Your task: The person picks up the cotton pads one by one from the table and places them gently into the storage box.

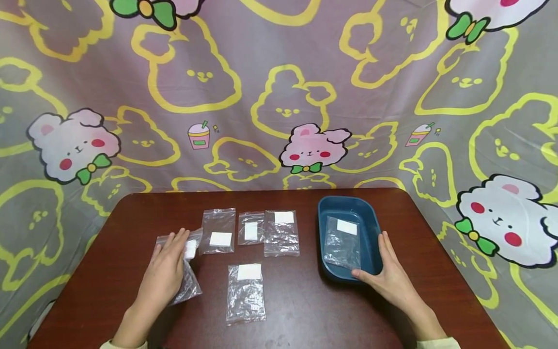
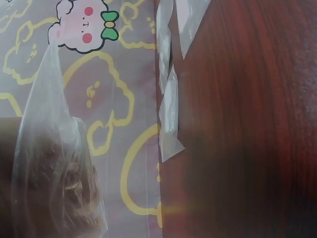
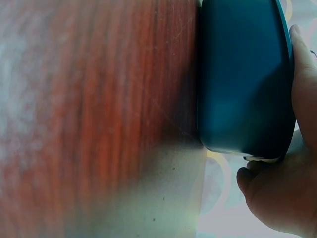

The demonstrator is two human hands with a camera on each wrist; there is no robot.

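My left hand lies flat on a clear plastic bag at the left of the brown table, fingers straight. In the left wrist view that bag drapes in front of the fingers. My right hand grips the near right corner of a blue tray, thumb over the front rim, fingers along its side. One clear bag with a white label lies inside the tray. In the right wrist view the tray sits on the table with my right hand at its end.
Several more clear bags with white labels lie between my hands: three in a row, and one nearer me. A cartoon-bunny cloth hangs behind and around the table.
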